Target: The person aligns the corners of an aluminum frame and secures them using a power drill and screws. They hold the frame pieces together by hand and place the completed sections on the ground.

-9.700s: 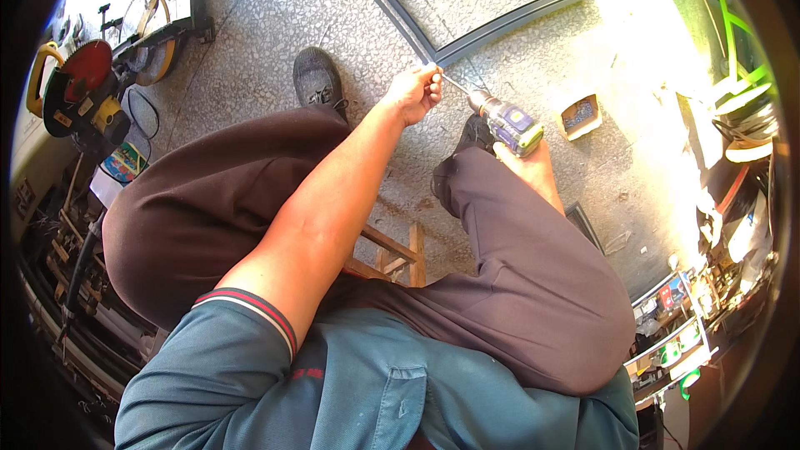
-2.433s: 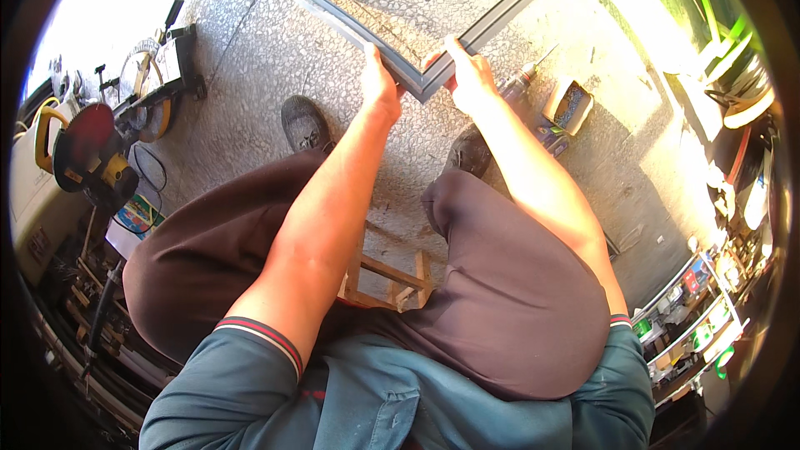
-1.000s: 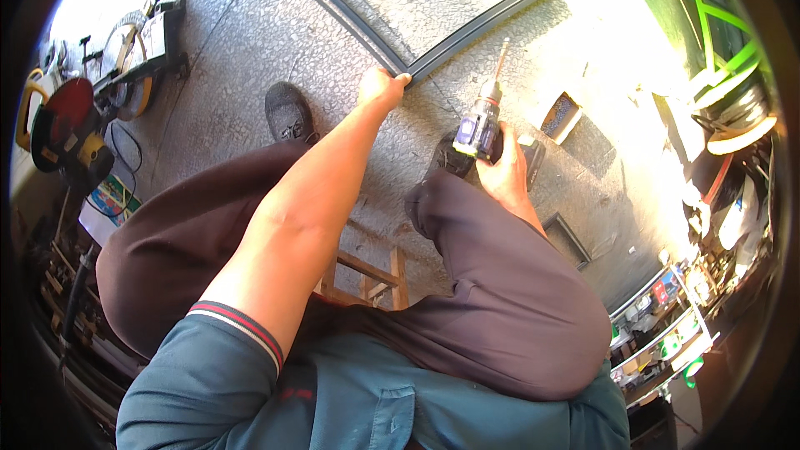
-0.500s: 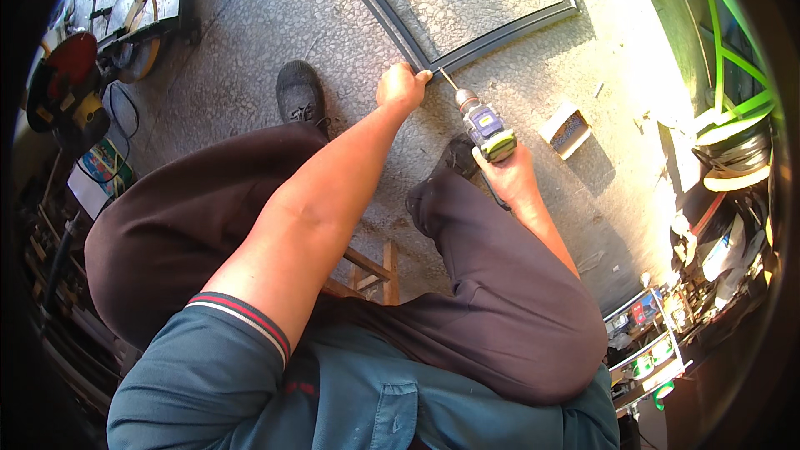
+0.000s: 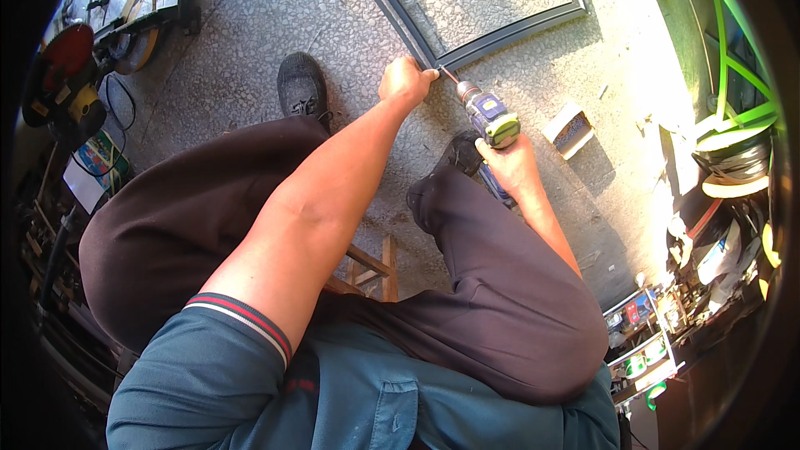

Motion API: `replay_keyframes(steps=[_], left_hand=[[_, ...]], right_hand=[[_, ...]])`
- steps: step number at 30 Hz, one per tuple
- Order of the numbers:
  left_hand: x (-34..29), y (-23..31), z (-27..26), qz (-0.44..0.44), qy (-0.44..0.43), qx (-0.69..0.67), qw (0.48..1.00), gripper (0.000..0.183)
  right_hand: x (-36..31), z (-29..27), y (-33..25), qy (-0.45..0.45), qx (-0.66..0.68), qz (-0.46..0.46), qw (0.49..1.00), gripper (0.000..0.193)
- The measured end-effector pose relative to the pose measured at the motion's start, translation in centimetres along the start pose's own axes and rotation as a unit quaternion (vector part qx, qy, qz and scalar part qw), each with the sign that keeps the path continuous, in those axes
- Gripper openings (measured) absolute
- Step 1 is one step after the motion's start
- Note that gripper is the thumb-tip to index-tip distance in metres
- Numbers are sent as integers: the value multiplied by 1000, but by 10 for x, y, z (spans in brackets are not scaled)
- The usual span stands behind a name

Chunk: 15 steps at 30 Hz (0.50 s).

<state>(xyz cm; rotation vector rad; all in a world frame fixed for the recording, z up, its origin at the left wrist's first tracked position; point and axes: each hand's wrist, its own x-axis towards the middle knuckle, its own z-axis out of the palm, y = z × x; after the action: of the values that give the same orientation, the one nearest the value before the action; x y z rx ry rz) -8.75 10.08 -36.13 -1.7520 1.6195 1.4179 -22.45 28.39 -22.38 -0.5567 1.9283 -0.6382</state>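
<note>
A dark grey metal frame (image 5: 508, 38) lies toward the far side, its near corner in front of me. My left hand (image 5: 405, 82) is closed around that corner, thumb pointing right along it. In my right hand (image 5: 510, 165) is a blue and green cordless drill (image 5: 490, 113), gripped by its handle. The drill's long thin bit (image 5: 450, 75) points up and left, its tip at the frame corner beside my left thumb. Whether the tip has entered the metal is too small to tell.
A small open box of screws (image 5: 570, 131) sits on the speckled floor right of the drill. At the far left stand a mitre saw (image 5: 137, 21) and a tool with a red disc (image 5: 68, 58). Green metal bars (image 5: 737, 75) and coiled cable (image 5: 737, 168) are at the right.
The drill has tilted slightly, and more of its blue base shows below my right hand. The view has shifted a little; my left hand keeps its hold on the corner.
</note>
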Motion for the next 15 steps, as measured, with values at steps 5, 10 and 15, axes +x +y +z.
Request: replay_keyframes(steps=[5,10,15], left_hand=[[1,2,2,-5,-7,-3,1000,42],[1,3,3,-14,4,11,1000,41],[3,3,2,-18,-8,-2,1000,40]], right_hand=[[-1,-2,1,-2,-15,13,1000,28],[3,-2,-2,-15,-34,11,999,28],[8,-4,-33,-6,-94,-6,996,27]])
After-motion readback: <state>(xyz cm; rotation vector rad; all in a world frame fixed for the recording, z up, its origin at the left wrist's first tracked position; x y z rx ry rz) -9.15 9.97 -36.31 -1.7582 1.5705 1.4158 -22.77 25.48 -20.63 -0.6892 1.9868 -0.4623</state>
